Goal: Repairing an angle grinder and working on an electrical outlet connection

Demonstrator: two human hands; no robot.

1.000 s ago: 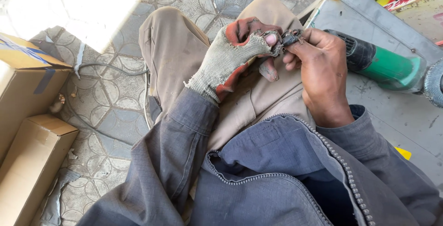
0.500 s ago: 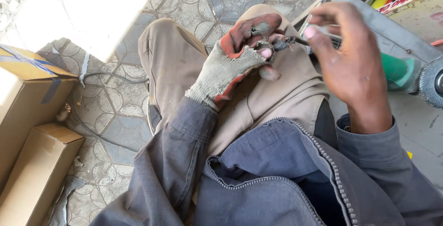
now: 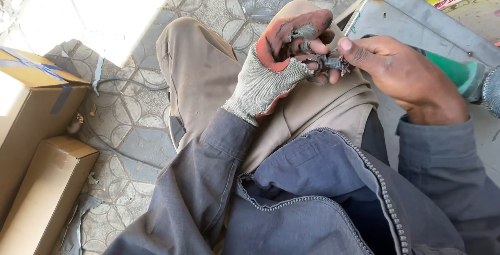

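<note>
Above a patterned tile floor [image 3: 130, 119], a small dark metal part [image 3: 333, 62] is pinched over the lap between gloved left hand [image 3: 281, 62] and bare right hand [image 3: 406, 78], lowered again from half a second earlier.

Two cardboard boxes [image 3: 36, 130] by my knee — one green power tool [image 3: 458, 75], one small metal part [image 3: 333, 62], one glove [image 3: 276, 62].
</note>
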